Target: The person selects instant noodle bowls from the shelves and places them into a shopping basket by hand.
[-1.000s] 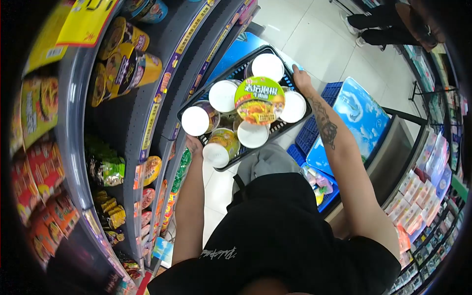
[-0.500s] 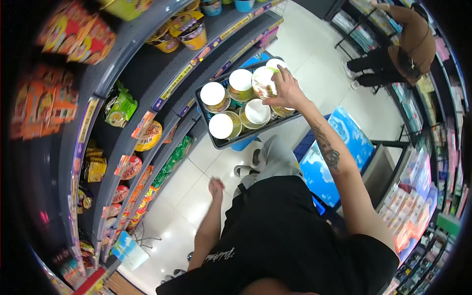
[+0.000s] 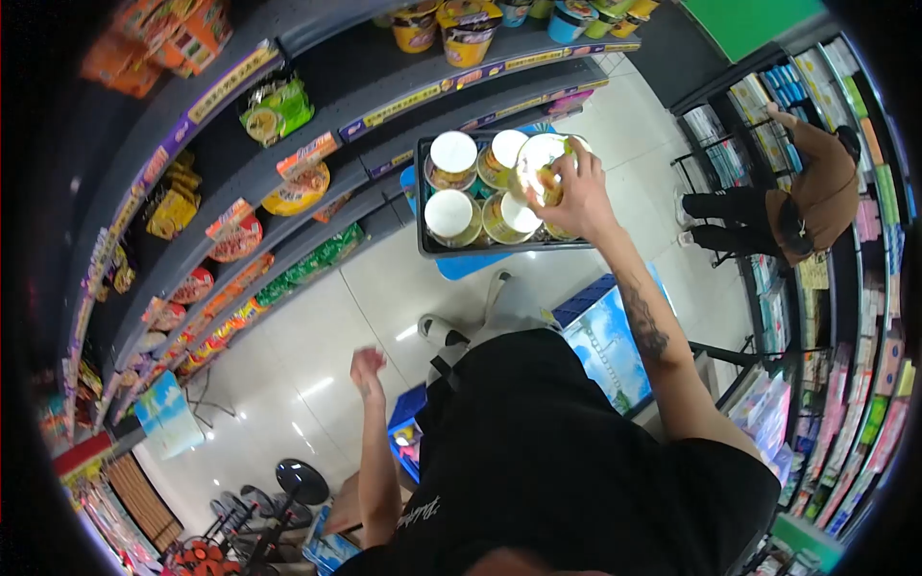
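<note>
My right hand (image 3: pixel 579 197) grips a tub (image 3: pixel 538 182) that looks like an instant noodle cup, with a shiny, glare-covered top, fingers and thumb at its near side. It is over the right part of a black crate (image 3: pixel 427 245). Other cups with white round lids and yellow-green sides stand in the crate, among them a rear-left cup (image 3: pixel 453 154), a front-left cup (image 3: pixel 451 214) and a front-middle cup (image 3: pixel 519 216). My left hand (image 3: pixel 367 370) hangs low over the floor, away from the crate, fingers loosely bent and apart, holding nothing visible.
Grey shelves (image 3: pixel 384 67) with noodle cups (image 3: pixel 468 34) and packets curve along the left and top. A blue stool-like surface (image 3: pixel 466 264) shows under the crate. A blue picture-printed box (image 3: pixel 605 355) stands to my right. Another person (image 3: pixel 816 192) bends by the right shelves.
The view has shifted, so the crate appears farther right. My right hand stays on the cup, which now appears raised and tilted. My left hand still hangs at my side.
</note>
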`<state>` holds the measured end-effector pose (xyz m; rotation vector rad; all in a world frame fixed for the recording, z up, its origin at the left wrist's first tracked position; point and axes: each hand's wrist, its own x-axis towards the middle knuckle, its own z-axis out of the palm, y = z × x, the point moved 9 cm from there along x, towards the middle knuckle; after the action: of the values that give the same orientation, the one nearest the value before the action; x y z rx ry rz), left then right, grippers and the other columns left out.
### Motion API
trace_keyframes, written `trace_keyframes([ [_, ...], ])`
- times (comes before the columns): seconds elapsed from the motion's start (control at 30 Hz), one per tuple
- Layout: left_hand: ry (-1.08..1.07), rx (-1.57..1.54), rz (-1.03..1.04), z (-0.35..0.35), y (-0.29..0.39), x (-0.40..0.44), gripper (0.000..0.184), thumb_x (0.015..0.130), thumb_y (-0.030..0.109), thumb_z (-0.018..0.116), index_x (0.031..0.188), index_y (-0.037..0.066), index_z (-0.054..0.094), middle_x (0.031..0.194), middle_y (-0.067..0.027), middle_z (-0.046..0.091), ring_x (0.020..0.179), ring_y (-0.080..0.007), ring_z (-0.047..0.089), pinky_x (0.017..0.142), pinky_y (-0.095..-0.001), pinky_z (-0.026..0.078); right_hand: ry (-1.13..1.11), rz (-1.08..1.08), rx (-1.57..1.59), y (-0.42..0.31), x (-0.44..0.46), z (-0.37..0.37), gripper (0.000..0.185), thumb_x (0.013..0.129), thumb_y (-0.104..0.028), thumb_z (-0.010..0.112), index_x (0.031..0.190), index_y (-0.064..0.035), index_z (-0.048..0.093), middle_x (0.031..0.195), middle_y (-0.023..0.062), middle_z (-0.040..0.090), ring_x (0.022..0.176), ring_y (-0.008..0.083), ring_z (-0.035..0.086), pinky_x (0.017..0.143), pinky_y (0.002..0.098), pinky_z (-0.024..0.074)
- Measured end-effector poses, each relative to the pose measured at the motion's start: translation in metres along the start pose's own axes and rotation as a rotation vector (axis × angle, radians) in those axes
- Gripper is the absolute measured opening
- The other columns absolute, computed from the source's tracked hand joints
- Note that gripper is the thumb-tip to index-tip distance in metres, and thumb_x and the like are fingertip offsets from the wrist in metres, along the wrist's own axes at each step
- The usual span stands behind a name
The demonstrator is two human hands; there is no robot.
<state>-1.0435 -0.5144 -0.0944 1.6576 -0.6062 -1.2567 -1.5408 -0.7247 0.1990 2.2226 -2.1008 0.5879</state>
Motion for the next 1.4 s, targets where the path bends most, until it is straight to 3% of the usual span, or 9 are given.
trace_keyframes([
  [0.3,-0.887,-0.405,-0.128,0.223,0.177,-0.033,0.070,0.104,0.054,0.030,0.123,-0.007,0.059,0.122,-0.0193,0.066,0.118,-0.0302,0.060,0.110,-0.0429,0.041,-0.322,-0.412,0.450,-0.206,-0.112,-0.016,0.064,0.064,-0.042,0.085,0.108,-0.0059,0.057,0.140,0.0244,0.044,0.123,0.0488,0.045,0.099,0.0572,0.0417],
  [0.43,-0.898,-0.481,-0.737,0.228,0.124,-0.067,0.061,0.102,0.051,0.044,0.123,-0.004,0.062,0.121,-0.0167,0.068,0.105,-0.0273,0.068,0.097,-0.0396,0.053,-0.459,-0.530,0.525,-0.215,-0.124,-0.011,0.063,0.069,-0.046,0.084,0.110,-0.0068,0.056,0.141,0.0221,0.044,0.123,0.0504,0.044,0.099,0.0599,0.0412],
  [0.6,-0.655,-0.603,-0.963,0.210,0.101,-0.090,0.042,0.098,0.039,0.058,0.109,0.000,0.068,0.102,-0.0166,0.073,0.086,-0.0266,0.072,0.078,-0.0381,0.059,-0.582,-0.395,0.788,-0.146,-0.071,0.024,0.057,0.076,-0.045,0.081,0.113,-0.0074,0.058,0.140,0.0185,0.048,0.125,0.0465,0.045,0.098,0.0547,0.0456],
  [0.87,-0.771,-0.413,-0.786,0.221,0.115,-0.071,0.036,0.098,0.017,0.046,0.111,-0.009,0.067,0.112,-0.0220,0.070,0.103,-0.0287,0.069,0.094,-0.0346,0.053,-0.650,-0.255,-0.355,0.006,-0.021,0.194,0.102,0.065,-0.057,0.083,0.149,-0.0141,0.043,0.139,0.0272,0.049,0.133,0.0464,0.042,0.110,0.0567,0.0348],
  [0.97,-0.979,-0.357,-0.314,0.233,0.194,-0.083,0.033,0.097,0.012,0.045,0.107,-0.010,0.068,0.111,-0.0208,0.071,0.103,-0.0259,0.069,0.093,-0.0323,0.053,-0.782,-0.204,-0.219,0.012,-0.010,0.191,0.103,0.064,-0.045,0.086,0.147,-0.0032,0.041,0.135,0.0305,0.048,0.130,0.0449,0.045,0.110,0.0513,0.0373],
  [1.17,-0.779,-0.630,-0.749,0.220,0.135,-0.068,0.023,0.093,0.009,0.058,0.107,-0.006,0.068,0.108,-0.0183,0.071,0.103,-0.0237,0.068,0.093,-0.0307,0.053,-0.403,0.096,0.423,0.031,-0.004,0.049,0.101,0.063,-0.024,0.088,0.147,0.0011,0.037,0.130,0.0242,0.050,0.125,0.0376,0.051,0.105,0.0439,0.0448],
  [1.27,-0.713,-0.402,-0.467,0.225,0.169,-0.068,0.021,0.092,0.017,0.061,0.098,-0.001,0.071,0.094,-0.0101,0.074,0.083,-0.0187,0.071,0.075,-0.0293,0.057,-0.495,0.243,1.210,0.003,-0.030,0.004,0.102,0.065,-0.021,0.091,0.147,0.0022,0.037,0.136,0.0190,0.053,0.127,0.0277,0.053,0.108,0.0410,0.0436],
  [1.3,-0.844,-0.453,-0.666,0.230,0.154,-0.068,0.020,0.092,0.006,0.059,0.108,-0.004,0.067,0.112,-0.0150,0.069,0.101,-0.0209,0.067,0.092,-0.0305,0.053,-0.495,0.240,1.212,-0.004,-0.047,0.000,0.102,0.065,-0.021,0.091,0.147,0.0022,0.037,0.136,0.0190,0.053,0.127,0.0277,0.053,0.108,0.0410,0.0436],
  [1.4,-0.854,-0.299,-0.794,0.248,0.179,-0.074,0.020,0.090,0.013,0.064,0.105,0.000,0.069,0.100,-0.0113,0.071,0.087,-0.0185,0.069,0.078,-0.0292,0.056,-0.493,0.020,1.302,-0.031,-0.102,0.008,0.105,0.062,-0.018,0.095,0.148,0.0011,0.037,0.145,0.0115,0.051,0.131,0.0209,0.050,0.112,0.0405,0.0403],
])
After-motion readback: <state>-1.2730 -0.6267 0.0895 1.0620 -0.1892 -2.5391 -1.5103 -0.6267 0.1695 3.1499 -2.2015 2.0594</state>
